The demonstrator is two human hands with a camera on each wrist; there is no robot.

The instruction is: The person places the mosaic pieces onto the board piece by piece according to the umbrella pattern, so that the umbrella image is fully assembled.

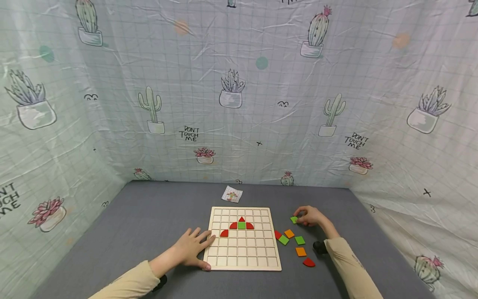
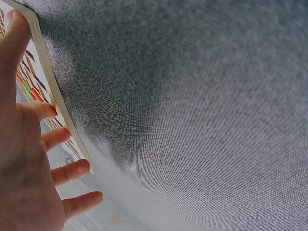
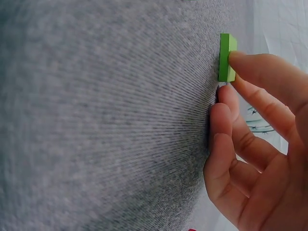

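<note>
My left hand rests spread at the left edge of a wooden grid board, fingertips and thumb touching its rim. In the left wrist view the left hand has its fingers extended along the board's edge. On the board sit a green square tile, a red triangle above it, and red quarter-round tiles beside and below left. To the board's right, my right hand pinches another green square tile. Close up, thumb and index finger hold this tile near the cloth, other fingers curled.
Loose orange squares, green squares, a red tile and a red quarter-round lie right of the board. A small printed pattern card lies behind it. A cactus-print curtain surrounds the grey table.
</note>
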